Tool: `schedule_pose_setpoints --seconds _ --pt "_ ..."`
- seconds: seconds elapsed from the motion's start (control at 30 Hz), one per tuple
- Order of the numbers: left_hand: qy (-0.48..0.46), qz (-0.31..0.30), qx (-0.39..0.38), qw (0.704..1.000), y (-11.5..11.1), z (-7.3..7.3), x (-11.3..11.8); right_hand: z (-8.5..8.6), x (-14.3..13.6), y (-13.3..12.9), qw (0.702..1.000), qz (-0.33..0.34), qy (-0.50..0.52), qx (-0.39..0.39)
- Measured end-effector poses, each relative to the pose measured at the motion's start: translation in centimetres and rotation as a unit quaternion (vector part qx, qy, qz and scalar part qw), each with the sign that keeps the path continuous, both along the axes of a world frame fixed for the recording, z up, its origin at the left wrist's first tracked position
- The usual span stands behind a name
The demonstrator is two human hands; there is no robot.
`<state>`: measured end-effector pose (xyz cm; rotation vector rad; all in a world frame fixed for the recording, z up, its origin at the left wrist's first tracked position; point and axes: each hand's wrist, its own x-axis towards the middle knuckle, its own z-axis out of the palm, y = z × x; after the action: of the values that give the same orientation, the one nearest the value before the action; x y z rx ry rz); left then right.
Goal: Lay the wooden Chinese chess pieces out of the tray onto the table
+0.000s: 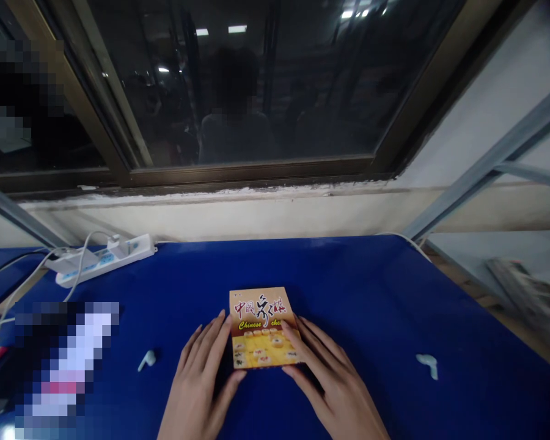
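Chinese chess box (262, 330) lies on the blue table (330, 275), lower centre of frame, printed face up. Left hand (201, 373) has fingers along its left side; right hand (330, 373) grasps its right side, index finger over the top face. Both hands on it, neither clenched. One white earbud (147, 360) lower left, another earbud (428, 365) lower right, both on the table. White power strip (107, 260) with plugs and cables, left side. Dark window (256, 91) across the top; seems to reflect a person, too dim to be sure.
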<state>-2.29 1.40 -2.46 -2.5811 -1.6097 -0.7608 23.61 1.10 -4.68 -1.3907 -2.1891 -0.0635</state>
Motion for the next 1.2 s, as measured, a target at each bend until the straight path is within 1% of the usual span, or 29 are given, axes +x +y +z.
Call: schedule_pose_setpoints --seconds 0.1,0.2,0.3,0.37,0.43,0.47,0.53,0.6,0.67,0.73,0.83,0.9,1.1,1.2 --pt "-0.032 0.016 -0.013 0.999 -0.4 0.2 -0.2 0.6 -0.1 0.1 0.996 0.002 0.085 -0.023" --pt "-0.039 0.024 -0.018 0.999 -0.6 0.1 -0.3 0.9 0.2 0.0 0.983 -0.003 0.177 -0.042" --pt "-0.035 0.035 -0.015 0.999 -0.5 0.0 -0.4 0.8 2.1 -0.5 0.972 -0.053 0.226 -0.027" --pt "-0.03 0.031 -0.008 0.999 -0.4 -0.1 -0.5 0.4 4.3 -1.1 0.972 -0.102 0.21 -0.015" --pt "-0.023 0.027 -0.002 0.999 -0.2 -0.4 -0.5 -0.2 6.9 -1.7 0.977 -0.138 0.16 -0.008" --pt "-0.017 0.026 0.0 1.0 0.0 -0.5 -0.5 -0.6 8.1 -2.0 0.982 -0.14 0.126 -0.016" --pt "-0.001 0.022 0.002 1.0 0.2 -0.7 -0.4 -1.2 10.0 -2.3 0.992 -0.107 0.061 -0.027" --pt "0.018 0.006 0.006 1.0 0.5 -0.9 -0.3 -1.6 10.8 -2.5 0.996 -0.089 0.014 -0.021" --pt "0.034 -0.013 0.01 0.999 0.7 -1.0 -0.3 -1.8 10.5 -2.5 0.996 -0.092 0.001 -0.012" --pt "0.037 -0.022 0.013 0.999 0.8 -1.0 -0.3 -1.7 9.5 -2.3 0.996 -0.091 0.009 -0.012" --pt "0.027 -0.017 0.009 0.999 0.8 -0.9 -0.3 -1.4 7.9 -2.0 0.996 -0.089 0.01 0.003" --pt "0.021 -0.013 0.007 1.0 0.8 -0.8 -0.3 -1.3 7.3 -1.8 0.995 -0.094 0.002 0.016" --pt "0.008 -0.002 0.003 1.0 0.4 -0.4 -0.2 -1.6 7.6 -1.9 0.995 -0.096 -0.009 0.013" --pt "-0.026 0.005 0.019 0.999 0.2 -0.1 -0.3 -1.0 7.4 -2.1 0.992 -0.12 0.015 0.02"
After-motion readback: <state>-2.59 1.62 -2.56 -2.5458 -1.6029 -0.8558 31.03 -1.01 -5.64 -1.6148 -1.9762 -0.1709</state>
